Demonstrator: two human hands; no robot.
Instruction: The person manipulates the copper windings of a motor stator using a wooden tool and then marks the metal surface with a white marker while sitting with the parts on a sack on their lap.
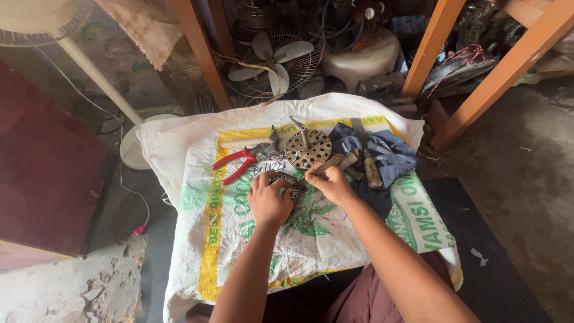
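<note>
The left hand point(269, 200) presses down on a round motor stator point(286, 182), fingers curled over its rim and gripping it against the white woven sack point(239, 239) spread as a work surface. The right hand point(332, 184) is closed around a thin stick-like tool point(323, 167) (wooden, by its colour) whose tip points at the stator's right edge. The stator sits near the middle of the sack, mostly hidden under the left hand. Just beyond it lies a second round slotted metal core point(308, 149) with a small tool resting on top. Red-handled pliers point(240, 162) lie to its left, and a wooden-handled knife point(368, 157) rests on a blue cloth point(388, 155) to its right. A caged fan point(272, 60) stands behind the sack.
</note>
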